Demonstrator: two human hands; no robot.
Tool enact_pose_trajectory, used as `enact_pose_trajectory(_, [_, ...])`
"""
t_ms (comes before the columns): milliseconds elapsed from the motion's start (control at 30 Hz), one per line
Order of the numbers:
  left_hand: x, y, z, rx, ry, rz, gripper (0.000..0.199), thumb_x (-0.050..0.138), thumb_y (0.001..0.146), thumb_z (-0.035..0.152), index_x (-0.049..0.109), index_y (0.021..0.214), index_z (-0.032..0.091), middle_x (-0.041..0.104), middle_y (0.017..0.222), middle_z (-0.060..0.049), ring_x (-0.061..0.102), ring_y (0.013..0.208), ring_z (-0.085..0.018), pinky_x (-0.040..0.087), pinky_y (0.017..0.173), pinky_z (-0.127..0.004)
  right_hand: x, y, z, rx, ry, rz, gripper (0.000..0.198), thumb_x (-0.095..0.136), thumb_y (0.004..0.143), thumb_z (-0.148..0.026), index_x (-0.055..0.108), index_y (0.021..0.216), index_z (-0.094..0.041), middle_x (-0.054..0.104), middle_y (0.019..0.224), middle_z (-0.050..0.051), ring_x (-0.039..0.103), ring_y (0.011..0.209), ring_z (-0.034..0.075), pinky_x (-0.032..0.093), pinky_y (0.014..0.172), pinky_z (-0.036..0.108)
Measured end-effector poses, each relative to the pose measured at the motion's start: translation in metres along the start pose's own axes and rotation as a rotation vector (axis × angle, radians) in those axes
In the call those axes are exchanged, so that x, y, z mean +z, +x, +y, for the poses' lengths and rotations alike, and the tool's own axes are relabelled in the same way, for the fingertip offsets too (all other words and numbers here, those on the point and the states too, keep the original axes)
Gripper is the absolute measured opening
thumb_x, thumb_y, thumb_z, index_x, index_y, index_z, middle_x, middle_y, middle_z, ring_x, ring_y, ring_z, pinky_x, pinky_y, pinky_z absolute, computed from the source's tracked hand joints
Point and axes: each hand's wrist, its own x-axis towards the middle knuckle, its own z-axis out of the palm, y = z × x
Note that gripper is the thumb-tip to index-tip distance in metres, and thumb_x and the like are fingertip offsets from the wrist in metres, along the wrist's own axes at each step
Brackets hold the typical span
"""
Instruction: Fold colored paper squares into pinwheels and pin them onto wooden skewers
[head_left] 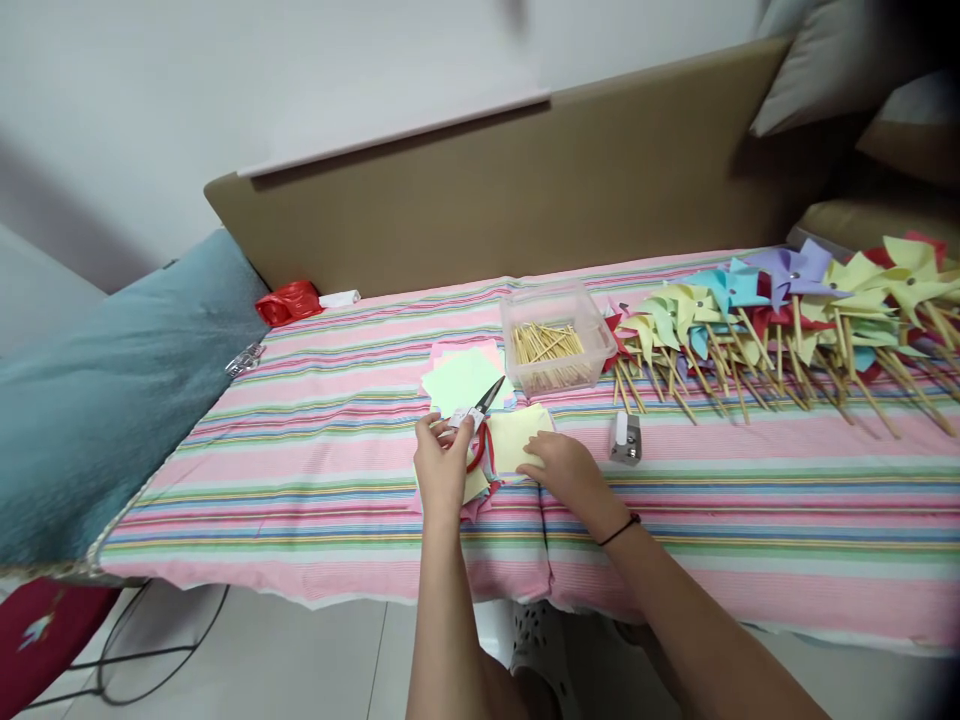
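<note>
My left hand (pixel 442 460) pinches a small whitish, shiny packet (pixel 466 419); its contents are too small to make out. Red-handled scissors (pixel 491 395) lie right beside its thumb, dark blades pointing away, handles partly hidden. Fingers of my right hand (pixel 559 465) are curled on the right edge of a stack of pale yellow paper squares (pixel 514 440). Behind both hands is a pile of pale green paper squares (pixel 465 380) with pink and blue ones beneath. More coloured paper (pixel 476 488) shows under my left hand.
A clear plastic box (pixel 600 345) holds many thin wooden sticks (pixel 547 343). Finished paper pinwheels (pixel 799 270) on sticks lie along the right. A metal stapler-like gadget (pixel 625 438) sits right of my right hand. Red plastic (pixel 291 302) and a shiny clear packet (pixel 245 359) lie left.
</note>
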Motion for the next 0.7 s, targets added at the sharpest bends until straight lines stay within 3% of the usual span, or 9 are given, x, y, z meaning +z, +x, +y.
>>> enact_pose_trajectory(233, [-0.003, 0.001, -0.008, -0.02, -0.028, 0.02, 0.051, 0.068, 0.07, 0.049, 0.048, 0.107, 0.02, 0.062, 0.094, -0.006, 0.063, 0.082, -0.017, 0.048, 0.077, -0.032, -0.007, -0.001, -0.006, -0.058, -0.105, -0.059, 0.014, 0.063, 0.081, -0.027, 0.067, 0.088, -0.015, 0.069, 0.09, 0.013, 0.062, 0.092, 0.027, 0.045, 0.076, 0.034])
enact_pose_trajectory(400, [-0.003, 0.0, -0.008, -0.047, -0.059, 0.005, 0.05, 0.068, 0.07, 0.049, 0.048, 0.105, 0.02, 0.063, 0.093, -0.006, 0.064, 0.084, -0.018, 0.048, 0.079, -0.032, -0.008, -0.001, -0.009, -0.052, -0.137, -0.049, 0.007, 0.06, 0.079, -0.021, 0.064, 0.077, -0.016, 0.068, 0.082, 0.012, 0.062, 0.084, 0.026, 0.041, 0.068, 0.031])
enact_pose_trajectory(700, [0.001, -0.003, -0.005, -0.058, -0.09, -0.059, 0.05, 0.072, 0.069, 0.04, 0.046, 0.107, 0.02, 0.064, 0.099, -0.006, 0.066, 0.088, -0.018, 0.049, 0.083, -0.034, -0.012, 0.002, -0.004, 0.121, -0.086, 0.19, 0.016, 0.046, 0.081, -0.016, 0.061, 0.074, -0.018, 0.065, 0.061, 0.004, 0.059, 0.056, 0.018, 0.031, 0.052, 0.026])
